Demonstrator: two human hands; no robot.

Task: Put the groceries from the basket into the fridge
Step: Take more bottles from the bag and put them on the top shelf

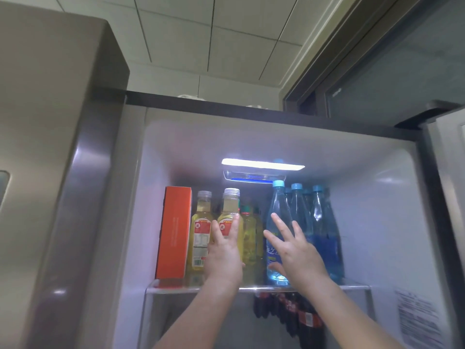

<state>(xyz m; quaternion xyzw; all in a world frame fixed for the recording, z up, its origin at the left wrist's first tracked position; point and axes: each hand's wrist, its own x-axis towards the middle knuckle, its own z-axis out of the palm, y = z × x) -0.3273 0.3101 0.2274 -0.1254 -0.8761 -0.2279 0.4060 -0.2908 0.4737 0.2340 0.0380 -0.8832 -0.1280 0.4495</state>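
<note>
The fridge stands open, and I look up at its top glass shelf [176,289]. On it from the left stand an orange carton [173,233], two yellow drink bottles [201,230] with clear caps, and several blue water bottles [324,230]. My left hand [224,250] lies with straight fingers against the front yellow bottle [230,210]. My right hand [294,250] is spread flat on the nearest blue water bottle [278,212], thumb low near its base. The basket is out of view.
Dark cola bottles [289,313] stand on the shelf below, right of centre. The fridge's closed left door [50,197] fills the left side, and the open right door's edge [445,187] is at far right. A lamp [261,165] glows in the fridge ceiling.
</note>
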